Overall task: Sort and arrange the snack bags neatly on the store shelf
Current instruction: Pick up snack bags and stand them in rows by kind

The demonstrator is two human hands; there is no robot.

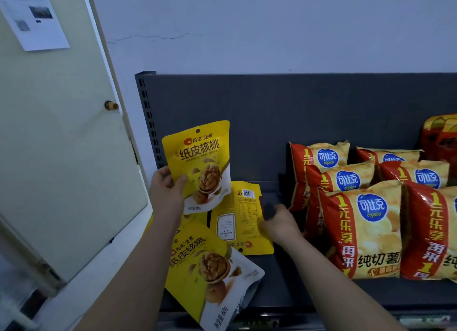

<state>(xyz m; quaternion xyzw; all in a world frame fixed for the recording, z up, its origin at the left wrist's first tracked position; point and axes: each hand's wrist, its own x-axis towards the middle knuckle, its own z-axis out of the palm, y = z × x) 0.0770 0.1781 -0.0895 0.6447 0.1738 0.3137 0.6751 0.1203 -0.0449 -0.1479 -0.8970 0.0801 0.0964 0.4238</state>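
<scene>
My left grip [168, 189] pinched a walnut pouch [197, 162] upright. My right grip [279, 221] (blurred; cannot tell) needed to flip the face-down pouch [237, 214].

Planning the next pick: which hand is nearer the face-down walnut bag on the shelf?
Right. The right hand is at the right edge of the face-down walnut bag; the left hand, off to its left, holds an upright walnut bag.

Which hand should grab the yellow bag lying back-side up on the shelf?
Right, probably: the right hand is at the edge of the face-down bag, while the left hand holds another walnut bag.
</scene>
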